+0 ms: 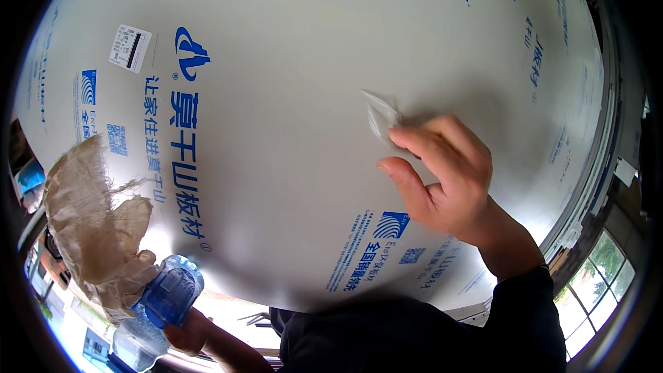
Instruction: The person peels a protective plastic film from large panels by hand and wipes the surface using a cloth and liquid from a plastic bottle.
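My right hand (449,173) is over a large pale board covered in film with blue printing (276,131). Its thumb and index finger are apart. At the index fingertip a small raised scrap of clear film (381,116) stands up from the surface; whether other fingers pinch it is hidden. Low on the left, my left hand (190,331) is closed round a clear plastic bottle with a blue band (169,293), tilted up to the right. A beige, frayed cloth (97,228) bunches against the bottle and spreads over the board's left edge; how it is held is hidden.
A white label (130,48) is stuck on the board at upper left. Along the right side runs a stack of board edges (587,186). A paned window (601,283) is at lower right. Assorted items, one of them blue (29,176), lie beyond the left edge.
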The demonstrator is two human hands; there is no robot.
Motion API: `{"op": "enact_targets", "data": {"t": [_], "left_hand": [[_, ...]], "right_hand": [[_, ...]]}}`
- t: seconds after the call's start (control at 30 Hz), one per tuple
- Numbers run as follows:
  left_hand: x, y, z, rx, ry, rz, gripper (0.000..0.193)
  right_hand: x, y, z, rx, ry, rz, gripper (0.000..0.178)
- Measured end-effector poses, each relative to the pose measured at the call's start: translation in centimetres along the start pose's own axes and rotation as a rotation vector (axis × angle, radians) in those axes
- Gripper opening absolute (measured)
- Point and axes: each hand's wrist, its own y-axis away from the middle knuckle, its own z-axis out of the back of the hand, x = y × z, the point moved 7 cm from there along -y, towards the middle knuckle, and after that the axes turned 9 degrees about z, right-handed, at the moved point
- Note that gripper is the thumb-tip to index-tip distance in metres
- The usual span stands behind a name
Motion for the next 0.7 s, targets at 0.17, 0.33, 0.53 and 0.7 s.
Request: {"op": "enact_targets", "data": {"t": [0.17, 0.33, 0.53, 0.7], "left_hand": [[-0.5, 0.6, -0.1, -0.11, -0.002, -0.024, 0.056], [0.0, 0.3, 1.2, -0.142, -0.109, -0.013, 0.068], [-0.1, 0.0, 0.2, -0.042, -0.076, -0.016, 0.061], [-0.6, 0.1, -0.5, 0.056, -0.038, 0.0, 0.055]], "right_hand": [[-0.5, -1.5, -1.1, 0.006, -0.006, -0.066, 0.014], [-0.4, -2.1, -2.3, -0.032, -0.104, -0.221, 0.016], [0.5, -1.3, -3.2, -0.051, -0.069, -0.03, 0.016], [1.6, 0.6, -2.0, 0.008, -0.007, 0.101, 0.033]]}}
